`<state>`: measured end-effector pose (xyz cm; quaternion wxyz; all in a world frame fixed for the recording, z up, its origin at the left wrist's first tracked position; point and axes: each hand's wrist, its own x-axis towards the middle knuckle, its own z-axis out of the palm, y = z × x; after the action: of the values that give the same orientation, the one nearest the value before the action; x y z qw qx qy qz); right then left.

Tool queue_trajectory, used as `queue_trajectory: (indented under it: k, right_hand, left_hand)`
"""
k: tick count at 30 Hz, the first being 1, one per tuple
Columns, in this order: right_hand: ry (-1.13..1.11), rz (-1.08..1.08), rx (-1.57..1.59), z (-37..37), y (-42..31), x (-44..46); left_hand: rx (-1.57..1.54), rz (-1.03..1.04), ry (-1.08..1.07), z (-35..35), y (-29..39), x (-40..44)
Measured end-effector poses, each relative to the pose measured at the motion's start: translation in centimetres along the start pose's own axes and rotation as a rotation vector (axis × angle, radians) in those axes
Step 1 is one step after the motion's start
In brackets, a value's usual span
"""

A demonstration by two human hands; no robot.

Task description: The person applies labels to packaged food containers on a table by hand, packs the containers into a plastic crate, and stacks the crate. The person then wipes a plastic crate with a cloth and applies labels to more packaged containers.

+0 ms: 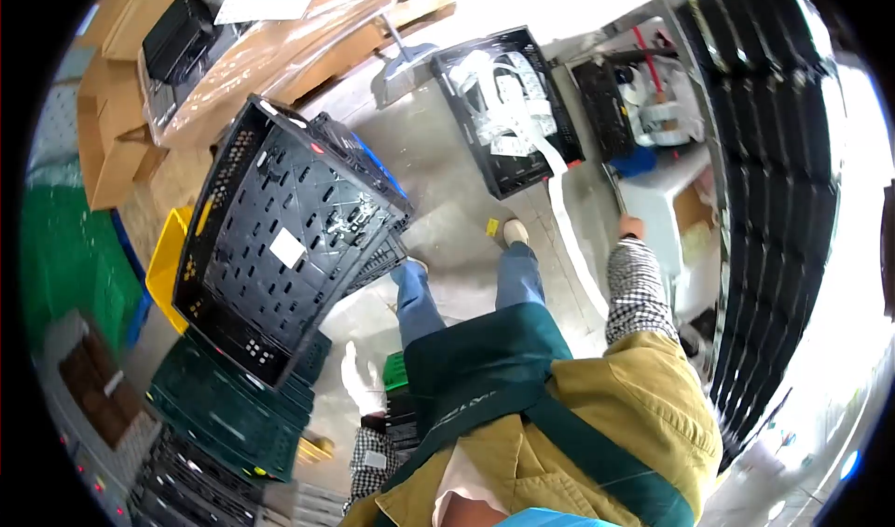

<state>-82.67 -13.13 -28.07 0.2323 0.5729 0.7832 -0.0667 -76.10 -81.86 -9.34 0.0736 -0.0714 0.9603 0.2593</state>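
My left hand [362,383], in a white glove, hangs low on the left with its fingers stretched out and nothing in them. It is nearest to a green box [395,370] beside my apron and the leaning black crate [270,238]. My right hand [632,226] reaches forward, fingers curled, at the edge of a pale grey bin [653,224] on the shelf rack. What lies inside that grip is hidden. Ahead on the floor stands a black crate [494,187] holding white label strips [508,98]; one long strip trails out over its side towards me.
Stacked dark green crates [219,406] and a yellow crate [168,266] stand at left. Cardboard and a wrapped pallet [280,52] lie behind. A black bin [601,108] with supplies sits on the rack. Stacked black crates [764,201] line the right side.
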Motion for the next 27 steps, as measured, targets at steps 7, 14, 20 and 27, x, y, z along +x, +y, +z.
queue_trajectory:
  k: [7,14,20,27]
  right_hand:
    - [-0.198,-0.25,-0.097,3.5,2.5,30.3]
    - [-0.209,0.21,0.974,7.0,2.4,34.6]
    - [-0.153,-0.263,0.789,0.7,-0.1,26.5]
    - [0.26,-1.445,0.187,-15.9,-12.1,-6.2]
  left_hand:
    - [0.16,-0.976,-0.055,9.9,2.5,-17.8]
    - [-0.025,-0.962,-0.147,16.0,8.1,-16.0]
    - [-0.186,-0.81,0.02,14.9,9.9,-13.8]
    - [-0.13,-0.707,0.392,3.9,6.2,-7.3]
